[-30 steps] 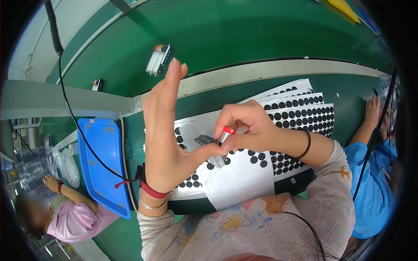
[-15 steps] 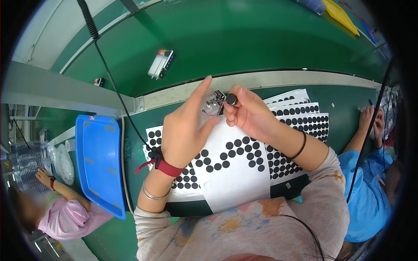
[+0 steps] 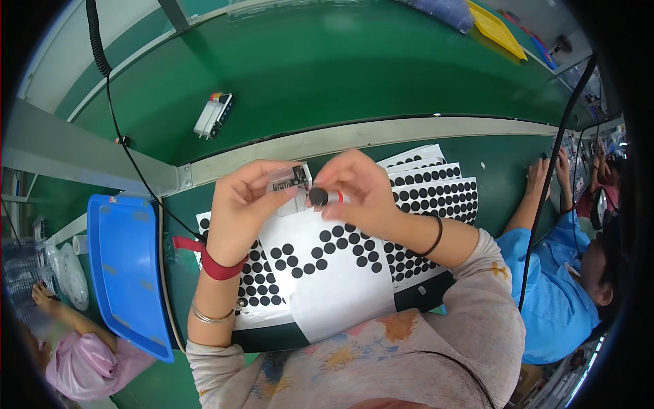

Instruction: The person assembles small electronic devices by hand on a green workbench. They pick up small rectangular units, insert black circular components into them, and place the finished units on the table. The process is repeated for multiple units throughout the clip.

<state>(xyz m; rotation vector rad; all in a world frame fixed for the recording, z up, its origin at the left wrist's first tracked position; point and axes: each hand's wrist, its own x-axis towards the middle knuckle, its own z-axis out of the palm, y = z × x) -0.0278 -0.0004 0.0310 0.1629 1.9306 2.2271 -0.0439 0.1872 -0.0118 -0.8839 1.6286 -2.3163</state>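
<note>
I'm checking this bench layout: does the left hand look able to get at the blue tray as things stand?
Probably yes, though not empty-handed: the left hand holds a clear case, but the blue tray lies to its left, with only a thin black cord hanging near the way.

PLACE: factory workshop | long green surface [image 3: 327, 75] past the far edge of the tabletop [image 3: 504, 174], metal rail [image 3: 409, 127] between | blue tray [image 3: 129, 273] by the left edge, sheets of black dots [image 3: 443, 204] toward the near edge | person in pink [image 3: 85, 365] left, person in blue [image 3: 552, 293] right | red wrist strap [image 3: 223, 268] (on a coiled cord [image 3: 97, 41])
</note>
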